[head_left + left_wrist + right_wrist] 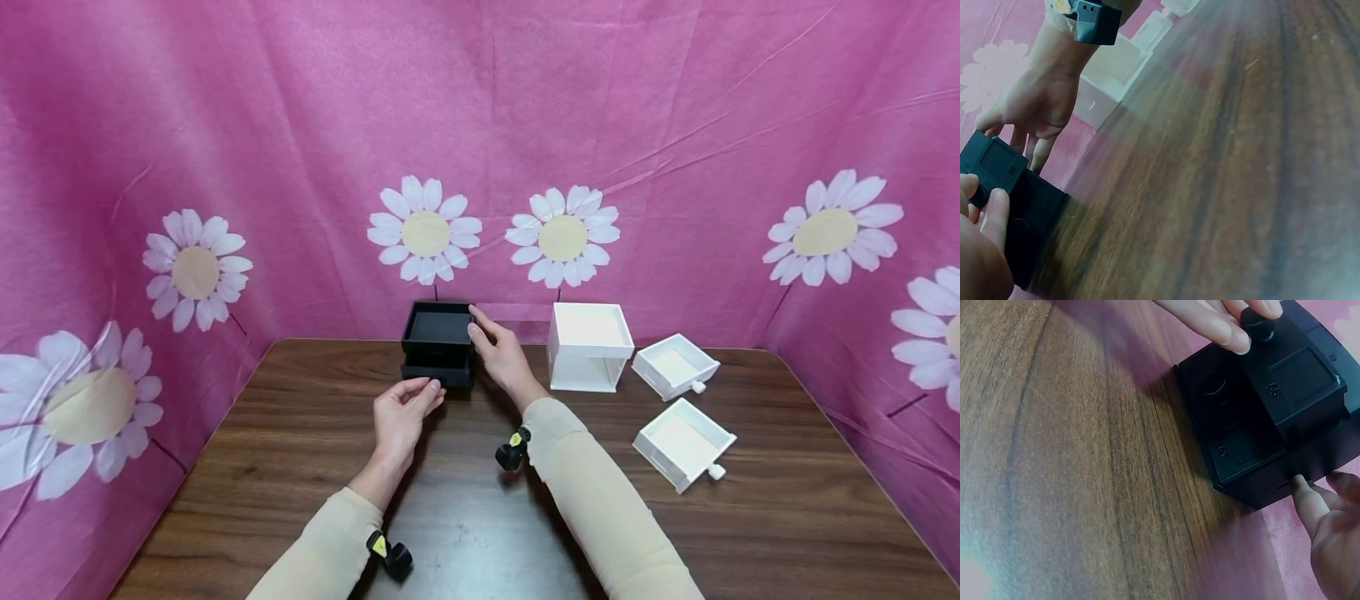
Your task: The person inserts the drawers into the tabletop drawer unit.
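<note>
A small black box [441, 325] with a shallow recessed top stands near the table's back edge. From its front juts a black drawer [1300, 378] with a raised label panel, partly pulled out. Thumb and finger of my left hand [400, 417] pinch the round black knob [1257, 325] on the drawer's front. Beneath the drawer, the box has an open lower bay [1225, 428]. My right hand [504, 358] rests its fingertips on the box's right side, fingers fairly straight.
To the right stands a white box [589, 329] with an open front. Beside it lie two white drawers, a rear one [669, 360] and a nearer one [678, 446], each with a round knob. A pink flowered cloth [480, 108] hangs behind the wooden table [465, 533].
</note>
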A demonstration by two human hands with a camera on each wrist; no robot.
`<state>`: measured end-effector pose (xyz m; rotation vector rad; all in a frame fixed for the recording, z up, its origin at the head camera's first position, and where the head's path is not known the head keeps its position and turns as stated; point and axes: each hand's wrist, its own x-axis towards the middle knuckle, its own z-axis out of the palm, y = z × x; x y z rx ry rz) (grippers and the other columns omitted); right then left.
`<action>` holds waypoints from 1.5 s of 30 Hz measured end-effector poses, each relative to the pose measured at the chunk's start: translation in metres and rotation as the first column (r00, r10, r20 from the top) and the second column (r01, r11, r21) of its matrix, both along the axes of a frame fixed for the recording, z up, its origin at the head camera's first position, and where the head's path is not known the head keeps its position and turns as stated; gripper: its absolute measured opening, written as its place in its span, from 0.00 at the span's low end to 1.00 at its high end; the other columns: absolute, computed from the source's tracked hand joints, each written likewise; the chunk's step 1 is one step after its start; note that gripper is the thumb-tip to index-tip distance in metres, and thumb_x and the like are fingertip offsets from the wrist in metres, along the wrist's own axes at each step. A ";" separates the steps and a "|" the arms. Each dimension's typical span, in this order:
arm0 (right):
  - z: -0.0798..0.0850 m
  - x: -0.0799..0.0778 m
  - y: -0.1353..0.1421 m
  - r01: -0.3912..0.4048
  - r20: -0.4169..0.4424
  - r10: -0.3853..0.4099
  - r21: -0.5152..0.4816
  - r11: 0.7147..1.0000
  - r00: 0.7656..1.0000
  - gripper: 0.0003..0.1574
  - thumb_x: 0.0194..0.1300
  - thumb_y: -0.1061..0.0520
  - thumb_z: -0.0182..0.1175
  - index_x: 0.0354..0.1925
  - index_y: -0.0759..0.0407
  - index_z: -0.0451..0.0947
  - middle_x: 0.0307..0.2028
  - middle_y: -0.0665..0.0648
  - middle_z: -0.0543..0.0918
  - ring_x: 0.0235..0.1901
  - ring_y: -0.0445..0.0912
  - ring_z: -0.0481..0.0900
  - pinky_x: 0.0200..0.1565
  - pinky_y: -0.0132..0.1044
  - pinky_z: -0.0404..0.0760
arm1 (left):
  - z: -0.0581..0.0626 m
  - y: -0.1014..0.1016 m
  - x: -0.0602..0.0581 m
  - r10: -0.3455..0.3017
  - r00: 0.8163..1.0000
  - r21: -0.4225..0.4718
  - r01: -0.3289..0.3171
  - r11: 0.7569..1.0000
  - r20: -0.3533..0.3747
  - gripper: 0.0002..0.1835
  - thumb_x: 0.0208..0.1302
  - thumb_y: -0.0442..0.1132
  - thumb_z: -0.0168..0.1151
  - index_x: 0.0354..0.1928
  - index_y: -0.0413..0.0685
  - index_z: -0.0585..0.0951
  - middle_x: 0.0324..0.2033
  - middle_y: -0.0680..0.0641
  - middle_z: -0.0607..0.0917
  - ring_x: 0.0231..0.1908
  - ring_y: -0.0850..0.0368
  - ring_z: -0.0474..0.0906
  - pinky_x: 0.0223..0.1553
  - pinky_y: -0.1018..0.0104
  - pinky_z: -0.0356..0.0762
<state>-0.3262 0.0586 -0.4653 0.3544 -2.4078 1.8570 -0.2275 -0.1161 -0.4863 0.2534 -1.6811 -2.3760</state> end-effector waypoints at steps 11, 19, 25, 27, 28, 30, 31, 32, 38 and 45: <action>-0.003 -0.001 -0.001 -0.015 -0.003 0.015 -0.009 1.000 1.000 0.29 0.84 0.45 0.57 0.78 0.41 0.73 0.22 0.47 0.70 0.26 0.42 0.70 0.32 0.30 0.72 | -0.001 0.000 -0.008 -0.005 1.000 0.019 0.005 1.000 0.016 0.09 0.67 0.22 0.70 0.47 0.24 0.84 0.35 0.40 0.93 0.35 0.54 0.94 0.43 0.65 0.93; 0.000 0.000 -0.001 -0.024 0.006 0.024 -0.022 0.999 1.000 0.29 0.85 0.46 0.57 0.78 0.42 0.73 0.21 0.47 0.69 0.25 0.41 0.69 0.30 0.30 0.71 | 0.000 0.003 -0.017 -0.003 1.000 0.037 0.003 0.999 0.017 0.07 0.69 0.21 0.68 0.46 0.27 0.84 0.33 0.42 0.92 0.33 0.56 0.93 0.43 0.65 0.93; 0.000 -0.001 -0.001 -0.024 -0.001 0.024 -0.026 0.999 1.000 0.29 0.85 0.47 0.57 0.78 0.44 0.73 0.21 0.46 0.69 0.25 0.41 0.69 0.30 0.30 0.71 | -0.002 0.003 -0.024 -0.006 1.000 0.045 0.005 0.999 0.012 0.07 0.69 0.21 0.68 0.47 0.26 0.83 0.33 0.44 0.92 0.32 0.58 0.92 0.43 0.65 0.93; 0.000 -0.001 -0.001 -0.020 -0.005 0.020 -0.019 1.000 1.000 0.29 0.85 0.47 0.57 0.78 0.45 0.73 0.21 0.47 0.69 0.26 0.41 0.70 0.31 0.30 0.72 | -0.002 0.003 -0.025 -0.006 1.000 0.042 0.006 0.999 0.008 0.08 0.70 0.21 0.68 0.48 0.25 0.83 0.34 0.42 0.92 0.32 0.59 0.92 0.43 0.65 0.93; 0.000 -0.001 -0.001 -0.018 -0.005 0.018 -0.014 1.000 1.000 0.29 0.85 0.47 0.57 0.78 0.45 0.73 0.21 0.47 0.69 0.26 0.41 0.70 0.32 0.30 0.72 | -0.002 0.003 -0.025 -0.006 1.000 0.040 0.006 0.999 0.006 0.08 0.70 0.21 0.67 0.48 0.25 0.82 0.34 0.41 0.92 0.32 0.59 0.92 0.43 0.66 0.93; 0.001 -0.001 -0.001 -0.015 -0.006 0.015 -0.005 1.000 1.000 0.29 0.85 0.46 0.57 0.79 0.44 0.73 0.21 0.47 0.69 0.27 0.41 0.71 0.33 0.31 0.73 | -0.002 0.003 -0.026 -0.007 1.000 0.041 0.007 0.999 0.004 0.08 0.70 0.22 0.67 0.49 0.24 0.82 0.35 0.40 0.93 0.32 0.60 0.92 0.43 0.66 0.93; 0.001 -0.001 -0.001 -0.014 -0.006 0.014 -0.002 1.000 1.000 0.29 0.85 0.46 0.57 0.79 0.44 0.73 0.21 0.47 0.69 0.27 0.41 0.71 0.33 0.31 0.73 | -0.002 0.004 -0.026 -0.009 1.000 0.040 0.008 0.999 0.004 0.09 0.70 0.22 0.67 0.49 0.24 0.82 0.35 0.41 0.92 0.32 0.60 0.92 0.43 0.66 0.93; 0.001 -0.001 -0.001 -0.014 -0.006 0.014 -0.002 1.000 1.000 0.30 0.85 0.46 0.57 0.79 0.44 0.73 0.21 0.47 0.69 0.27 0.41 0.71 0.33 0.31 0.73 | -0.001 0.004 -0.027 -0.009 1.000 0.039 0.009 0.999 0.004 0.09 0.70 0.21 0.67 0.49 0.24 0.82 0.34 0.41 0.92 0.32 0.60 0.92 0.43 0.67 0.93; 0.001 0.000 -0.001 -0.010 -0.002 0.010 0.003 1.000 1.000 0.30 0.85 0.47 0.56 0.79 0.46 0.72 0.20 0.46 0.68 0.28 0.41 0.72 0.36 0.30 0.75 | -0.002 0.004 -0.029 -0.016 1.000 0.042 0.015 0.999 0.010 0.07 0.71 0.22 0.67 0.48 0.27 0.83 0.34 0.43 0.92 0.32 0.61 0.92 0.43 0.67 0.93; 0.000 -0.002 0.001 -0.004 0.000 0.004 0.011 1.000 1.000 0.30 0.85 0.47 0.57 0.79 0.46 0.72 0.21 0.46 0.69 0.32 0.42 0.75 0.44 0.33 0.79 | -0.001 0.003 -0.031 -0.022 1.000 0.034 0.022 0.999 0.008 0.07 0.71 0.22 0.67 0.48 0.26 0.82 0.37 0.40 0.93 0.32 0.61 0.92 0.43 0.68 0.93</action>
